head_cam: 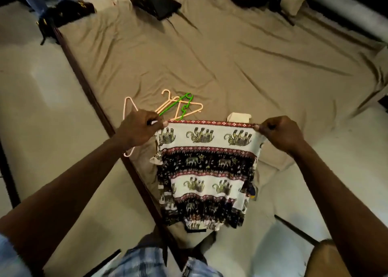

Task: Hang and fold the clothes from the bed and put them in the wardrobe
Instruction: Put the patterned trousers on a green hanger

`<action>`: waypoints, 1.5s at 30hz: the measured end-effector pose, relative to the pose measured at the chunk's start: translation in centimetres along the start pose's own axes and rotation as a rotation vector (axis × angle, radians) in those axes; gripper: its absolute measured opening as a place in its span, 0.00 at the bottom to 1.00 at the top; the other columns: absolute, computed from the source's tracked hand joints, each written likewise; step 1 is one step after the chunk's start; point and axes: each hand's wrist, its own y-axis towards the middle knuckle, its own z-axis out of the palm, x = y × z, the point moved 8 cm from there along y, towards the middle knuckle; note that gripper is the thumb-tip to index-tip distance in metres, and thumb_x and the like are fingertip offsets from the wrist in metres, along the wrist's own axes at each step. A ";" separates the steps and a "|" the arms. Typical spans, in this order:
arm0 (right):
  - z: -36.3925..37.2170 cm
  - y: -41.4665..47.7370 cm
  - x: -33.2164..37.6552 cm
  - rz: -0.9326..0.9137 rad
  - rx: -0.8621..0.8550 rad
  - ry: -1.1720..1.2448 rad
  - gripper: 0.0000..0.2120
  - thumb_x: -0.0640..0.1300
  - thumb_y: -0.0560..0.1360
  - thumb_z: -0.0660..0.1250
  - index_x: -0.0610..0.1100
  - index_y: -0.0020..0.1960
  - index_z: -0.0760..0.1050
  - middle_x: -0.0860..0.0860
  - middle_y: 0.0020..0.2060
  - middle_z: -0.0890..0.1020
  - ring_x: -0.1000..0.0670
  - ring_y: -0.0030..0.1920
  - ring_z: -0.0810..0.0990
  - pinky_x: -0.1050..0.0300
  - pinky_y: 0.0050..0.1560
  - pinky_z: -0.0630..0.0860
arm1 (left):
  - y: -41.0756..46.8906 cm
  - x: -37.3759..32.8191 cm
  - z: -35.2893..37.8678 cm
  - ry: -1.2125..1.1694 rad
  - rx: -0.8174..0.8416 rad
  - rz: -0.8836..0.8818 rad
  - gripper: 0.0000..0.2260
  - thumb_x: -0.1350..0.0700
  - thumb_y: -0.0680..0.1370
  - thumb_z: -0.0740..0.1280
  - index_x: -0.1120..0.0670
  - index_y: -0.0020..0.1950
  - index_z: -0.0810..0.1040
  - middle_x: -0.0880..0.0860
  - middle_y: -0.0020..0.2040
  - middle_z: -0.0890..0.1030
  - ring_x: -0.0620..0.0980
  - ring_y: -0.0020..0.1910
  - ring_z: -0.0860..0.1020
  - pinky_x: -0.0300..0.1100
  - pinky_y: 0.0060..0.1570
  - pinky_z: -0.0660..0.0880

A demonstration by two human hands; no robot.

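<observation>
Left hand (139,130) and right hand (279,132) pinch garment (206,171) top-edge corners, fingers clamped; it hangs over bed (231,67) corner. Hangers (174,105) lie just beyond left hand; bed stretches wide behind.

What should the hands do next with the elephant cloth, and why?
Probably lay the elephant-print garment flat on the bed sheet for folding: the left hand and right hand pinch its top corners, and it hangs spread between them.

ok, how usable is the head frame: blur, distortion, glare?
Head view: the elephant-print garment, left hand and right hand are sharp at centre; the edges smear, notably the plaid shorts; the wide lens bows the bed frame; the light is dim and warm, with a soft sheen on the floor.
</observation>
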 end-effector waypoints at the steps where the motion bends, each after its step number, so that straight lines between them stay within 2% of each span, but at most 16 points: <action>1: 1.2 1.4 -0.8 0.052 -0.045 -0.013 0.11 0.54 0.78 0.72 0.47 0.47 0.87 0.48 0.38 0.84 0.44 0.42 0.82 0.55 0.42 0.70 | 1.8 1.1 1.2 -0.003 -0.009 -0.003 0.13 0.41 0.78 0.71 0.48 0.39 0.81 0.46 0.28 0.75 0.41 0.28 0.73 0.45 0.34 0.65; 4: 5.6 7.1 -3.9 0.170 -0.162 -0.001 0.10 0.51 0.78 0.73 0.44 0.49 0.87 0.43 0.43 0.87 0.40 0.47 0.85 0.51 0.48 0.79 | 7.8 5.9 5.9 -0.027 -0.030 -0.070 0.09 0.45 0.76 0.73 0.49 0.46 0.86 0.47 0.33 0.78 0.48 0.34 0.77 0.44 0.37 0.64; 6: 9.0 10.4 -6.0 0.273 -0.167 0.106 0.08 0.49 0.75 0.74 0.44 0.42 0.86 0.42 0.40 0.87 0.39 0.44 0.87 0.43 0.51 0.84 | 10.9 9.0 8.8 -0.062 -0.061 -0.132 0.10 0.46 0.74 0.73 0.51 0.48 0.87 0.48 0.35 0.79 0.50 0.39 0.79 0.43 0.39 0.65; 9: 14.1 15.2 -9.1 0.402 -0.220 0.359 0.08 0.52 0.68 0.73 0.47 0.35 0.81 0.46 0.36 0.86 0.42 0.40 0.88 0.39 0.47 0.85 | 14.6 14.3 13.2 -0.301 -0.096 -0.319 0.05 0.49 0.74 0.73 0.49 0.44 0.86 0.45 0.29 0.78 0.46 0.33 0.82 0.42 0.39 0.76; 11: 16.3 16.4 -9.1 0.449 -0.314 0.382 0.07 0.51 0.67 0.73 0.48 0.41 0.83 0.49 0.40 0.87 0.46 0.44 0.88 0.46 0.53 0.84 | 16.1 16.8 16.2 -0.531 -0.110 -0.428 0.05 0.57 0.77 0.74 0.49 0.42 0.83 0.46 0.29 0.80 0.43 0.29 0.83 0.46 0.40 0.81; 14: 20.3 15.8 -6.0 0.333 -0.388 0.150 0.21 0.47 0.75 0.70 0.46 0.67 0.77 0.44 0.63 0.81 0.47 0.59 0.81 0.55 0.60 0.77 | 16.4 19.3 19.3 -0.721 -0.167 -0.532 0.10 0.66 0.80 0.68 0.50 0.51 0.78 0.48 0.39 0.79 0.36 0.30 0.81 0.38 0.36 0.79; 16: 24.4 13.8 -3.2 0.143 -0.321 0.038 0.25 0.46 0.78 0.68 0.43 0.74 0.69 0.41 0.71 0.71 0.44 0.66 0.74 0.49 0.65 0.74 | 14.6 21.2 20.2 -0.651 -0.210 -0.552 0.12 0.64 0.81 0.67 0.49 0.60 0.77 0.45 0.48 0.79 0.32 0.40 0.80 0.32 0.43 0.77; 19: 32.5 11.3 -0.6 -0.013 -0.123 -0.202 0.25 0.54 0.83 0.62 0.45 0.76 0.67 0.42 0.75 0.68 0.40 0.75 0.67 0.38 0.76 0.64 | 10.8 25.9 21.1 -0.608 -0.283 -0.540 0.19 0.59 0.78 0.70 0.51 0.68 0.76 0.48 0.60 0.81 0.49 0.57 0.80 0.48 0.62 0.77; 23: 37.7 10.8 -1.4 0.006 -0.120 -0.378 0.26 0.60 0.83 0.52 0.49 0.77 0.67 0.45 0.79 0.65 0.43 0.80 0.60 0.37 0.79 0.54 | 4.3 33.6 21.2 -0.106 -0.240 -0.601 0.24 0.56 0.74 0.72 0.56 0.69 0.75 0.61 0.66 0.76 0.63 0.67 0.73 0.55 0.67 0.71; 26: 38.1 11.5 -2.2 0.037 -0.188 -0.377 0.26 0.59 0.83 0.53 0.49 0.77 0.67 0.46 0.79 0.67 0.44 0.80 0.61 0.38 0.79 0.54 | 4.1 35.7 19.9 0.220 -0.197 -0.481 0.28 0.53 0.72 0.73 0.52 0.71 0.71 0.59 0.71 0.72 0.63 0.70 0.70 0.62 0.65 0.72; 29: 39.0 11.8 -2.5 0.027 -0.221 -0.394 0.26 0.58 0.83 0.53 0.50 0.77 0.67 0.46 0.78 0.67 0.44 0.80 0.61 0.39 0.79 0.54 | 7.1 36.8 19.8 0.432 -0.096 -0.339 0.33 0.50 0.72 0.76 0.51 0.74 0.68 0.58 0.76 0.69 0.63 0.73 0.68 0.63 0.68 0.64; 31: 39.1 11.6 -2.5 0.015 -0.253 -0.397 0.26 0.57 0.83 0.53 0.50 0.77 0.67 0.46 0.78 0.67 0.44 0.80 0.61 0.40 0.79 0.54 | 8.6 37.1 20.1 0.494 -0.053 -0.271 0.31 0.50 0.73 0.75 0.50 0.74 0.69 0.60 0.76 0.68 0.64 0.72 0.69 0.62 0.70 0.60; 36: 39.3 11.3 -2.6 0.011 -0.288 -0.410 0.26 0.57 0.82 0.52 0.49 0.77 0.66 0.45 0.77 0.67 0.43 0.79 0.62 0.40 0.79 0.54 | 10.5 37.1 18.6 0.462 -0.138 -0.209 0.14 0.54 0.76 0.72 0.53 0.61 0.80 0.58 0.71 0.74 0.63 0.67 0.73 0.60 0.60 0.68; 41: 39.5 11.4 -2.8 0.019 -0.285 -0.446 0.26 0.57 0.83 0.51 0.49 0.77 0.66 0.44 0.77 0.67 0.42 0.79 0.62 0.40 0.79 0.55 | 8.6 35.2 16.9 0.308 -0.279 -0.151 0.09 0.57 0.78 0.71 0.57 0.56 0.77 0.61 0.71 0.73 0.62 0.67 0.72 0.57 0.58 0.75; 43: 39.5 11.5 -2.8 0.028 -0.274 -0.455 0.26 0.58 0.83 0.50 0.49 0.77 0.66 0.45 0.77 0.66 0.42 0.79 0.62 0.40 0.79 0.55 | 7.6 35.3 16.6 0.222 -0.258 -0.197 0.09 0.57 0.77 0.74 0.57 0.53 0.77 0.60 0.72 0.71 0.63 0.67 0.74 0.55 0.56 0.78; 45: 39.4 11.4 -2.7 0.044 -0.258 -0.468 0.27 0.59 0.83 0.49 0.49 0.78 0.65 0.45 0.78 0.66 0.42 0.79 0.61 0.39 0.79 0.54 | 6.7 36.1 16.6 0.133 -0.195 -0.291 0.09 0.55 0.74 0.77 0.56 0.49 0.81 0.58 0.67 0.73 0.62 0.59 0.79 0.53 0.54 0.78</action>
